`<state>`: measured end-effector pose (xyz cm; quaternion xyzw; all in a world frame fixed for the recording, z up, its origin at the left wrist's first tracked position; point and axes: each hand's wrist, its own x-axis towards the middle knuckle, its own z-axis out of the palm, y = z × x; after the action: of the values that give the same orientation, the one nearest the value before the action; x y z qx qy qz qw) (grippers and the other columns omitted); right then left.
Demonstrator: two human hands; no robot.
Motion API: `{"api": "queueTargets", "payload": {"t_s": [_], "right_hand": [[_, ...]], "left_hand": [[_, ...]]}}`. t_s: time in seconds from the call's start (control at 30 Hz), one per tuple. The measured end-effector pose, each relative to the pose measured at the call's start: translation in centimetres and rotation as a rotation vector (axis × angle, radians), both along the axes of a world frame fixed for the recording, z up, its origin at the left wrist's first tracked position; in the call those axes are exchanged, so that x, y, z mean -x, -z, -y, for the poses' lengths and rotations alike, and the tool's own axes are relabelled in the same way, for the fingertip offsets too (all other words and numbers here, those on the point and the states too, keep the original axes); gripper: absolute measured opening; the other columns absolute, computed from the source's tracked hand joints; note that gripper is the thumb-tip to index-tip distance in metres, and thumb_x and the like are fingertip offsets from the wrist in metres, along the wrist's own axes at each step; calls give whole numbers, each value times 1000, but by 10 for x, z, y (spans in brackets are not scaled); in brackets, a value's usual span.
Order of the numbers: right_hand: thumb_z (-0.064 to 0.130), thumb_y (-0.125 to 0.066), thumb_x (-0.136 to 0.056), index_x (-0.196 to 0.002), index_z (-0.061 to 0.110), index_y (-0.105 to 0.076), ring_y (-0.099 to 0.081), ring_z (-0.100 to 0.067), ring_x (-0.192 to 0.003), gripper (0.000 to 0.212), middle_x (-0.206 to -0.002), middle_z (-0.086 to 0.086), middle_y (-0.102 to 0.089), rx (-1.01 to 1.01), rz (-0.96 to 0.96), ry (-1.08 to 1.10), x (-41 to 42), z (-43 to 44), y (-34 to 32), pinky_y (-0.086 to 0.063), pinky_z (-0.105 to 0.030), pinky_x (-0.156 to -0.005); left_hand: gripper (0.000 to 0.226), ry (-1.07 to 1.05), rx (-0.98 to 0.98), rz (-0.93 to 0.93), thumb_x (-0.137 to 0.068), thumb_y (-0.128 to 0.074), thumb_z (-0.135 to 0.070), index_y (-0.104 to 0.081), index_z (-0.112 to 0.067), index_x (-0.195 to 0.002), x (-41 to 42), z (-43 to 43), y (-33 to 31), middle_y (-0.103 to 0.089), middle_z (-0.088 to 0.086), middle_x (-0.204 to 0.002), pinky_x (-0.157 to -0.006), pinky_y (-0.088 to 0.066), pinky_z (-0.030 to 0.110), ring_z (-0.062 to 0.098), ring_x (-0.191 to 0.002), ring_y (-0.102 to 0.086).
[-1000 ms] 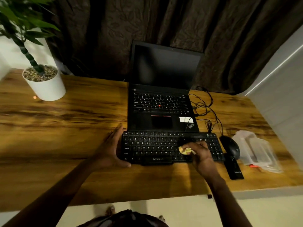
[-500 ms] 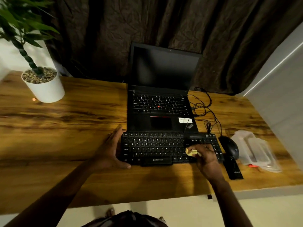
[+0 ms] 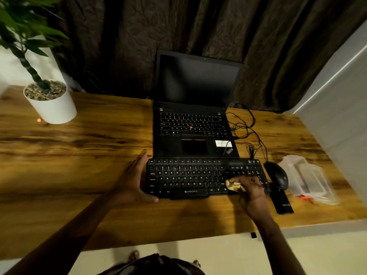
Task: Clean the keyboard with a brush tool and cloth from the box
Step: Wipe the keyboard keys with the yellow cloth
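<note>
A black external keyboard (image 3: 186, 178) lies on the wooden desk (image 3: 79, 155) in front of an open laptop. My left hand (image 3: 133, 181) grips the keyboard's left end, thumb on the front edge and fingers along the side. My right hand (image 3: 251, 190) rests on the keyboard's right part, closed on a crumpled yellow cloth (image 3: 233, 185) pressed against the keys near the arrow cluster. A clear plastic box (image 3: 309, 180) lies open at the right of the desk. A black stick-like tool (image 3: 281, 200) lies below the mouse.
The black laptop (image 3: 193, 124) stands open behind the keyboard, screen dark. A black mouse (image 3: 277, 174) and tangled cables (image 3: 246, 128) sit to the right. A white potted plant (image 3: 50, 102) stands at the back left. The desk's front edge is close to my body.
My right hand with the cloth has slid rightward along the keyboard, from its middle-right keys to the area by the numeric section. The left hand has stayed in place.
</note>
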<state>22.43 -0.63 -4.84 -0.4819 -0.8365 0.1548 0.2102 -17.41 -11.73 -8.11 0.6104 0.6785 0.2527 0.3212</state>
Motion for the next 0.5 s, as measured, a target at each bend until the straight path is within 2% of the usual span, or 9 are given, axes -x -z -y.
{"api": "queueTargets", "payload": {"t_s": [0.07, 0.13, 0.27, 0.4, 0.5], "right_hand": [[-7, -62, -77, -114, 59, -51, -46, -1, -101, 76, -115, -5, -60, -6, 7, -4, -6, 2, 3, -36, -11, -74], [-8, -63, -79, -115, 55, -52, -43, 2, -96, 73, -116, -5, -61, -11, 42, 36, -14, 2, 5, -32, -8, -75], [-4, -61, -80, -114, 47, -54, -44, -7, -93, 61, -114, -6, -62, -6, 42, 113, -10, 7, 5, -31, -8, -73], [23, -61, -83, -109, 40, -60, -47, -11, -94, 31, -104, 2, -64, 15, -13, 11, 24, 24, 4, -32, -11, -74], [26, -67, -82, -109, 36, -64, -43, 0, -97, 29, -102, 4, -63, 17, -12, -21, 26, 25, 2, -32, -8, -73]], "left_hand": [[160, -1, -2, -8, -38, -86, -75, 19, -40, -153, 0, 0, 0, -6, -6, -168, -125, -14, 48, 17, -153, -5], [159, -3, 9, -10, -38, -86, -75, 22, -45, -150, 0, 0, 1, -5, -7, -168, -124, -14, 50, 19, -154, -4], [154, -4, 4, -11, -37, -85, -77, 27, -59, -141, 1, 1, 3, -5, -7, -168, -123, -16, 55, 22, -154, -5], [158, -16, 1, 3, -35, -84, -77, 22, -51, -149, 0, 1, 2, -5, -7, -168, -123, -17, 55, 23, -154, -5], [161, -12, -2, 21, -37, -87, -73, 19, -41, -154, -1, 2, -1, -11, -4, -167, -123, -15, 50, 22, -153, -7]]}}
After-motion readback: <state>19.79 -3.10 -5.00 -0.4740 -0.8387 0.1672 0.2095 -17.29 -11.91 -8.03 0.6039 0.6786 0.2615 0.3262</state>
